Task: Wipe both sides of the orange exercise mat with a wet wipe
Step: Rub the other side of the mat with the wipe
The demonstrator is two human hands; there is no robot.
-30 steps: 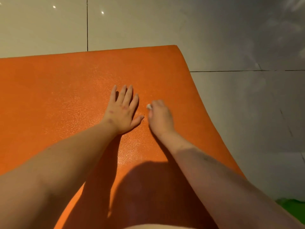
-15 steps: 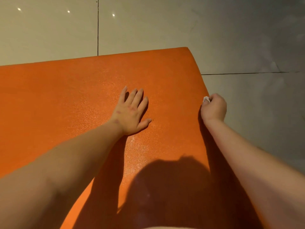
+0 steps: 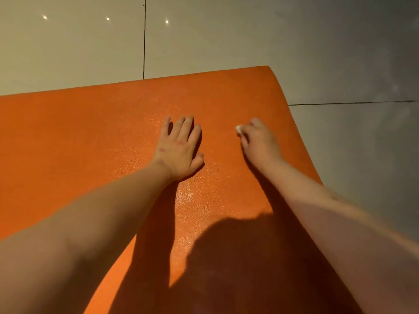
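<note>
Orange exercise mat (image 3: 90, 137) is running leftward out of view on the floor (image 3: 351, 143). Left hand (image 3: 179, 150) is pressing it, fingers (image 3: 186, 128) slightly spread. Right hand (image 3: 258, 143) is pinching wet wipe (image 3: 238, 129) near the right edge.

Floor (image 3: 226, 37): glossy pale tiles divided by thin dark grout lines (image 3: 144, 41), one running away from the viewer at upper centre, another crosswise at right. Three small light reflections (image 3: 107, 18) show on the tiles at upper left. The orange exercise mat (image 3: 90, 132) lies flat directly on the floor. Its far and right edges show, and the rest runs out of view left and below.
</note>
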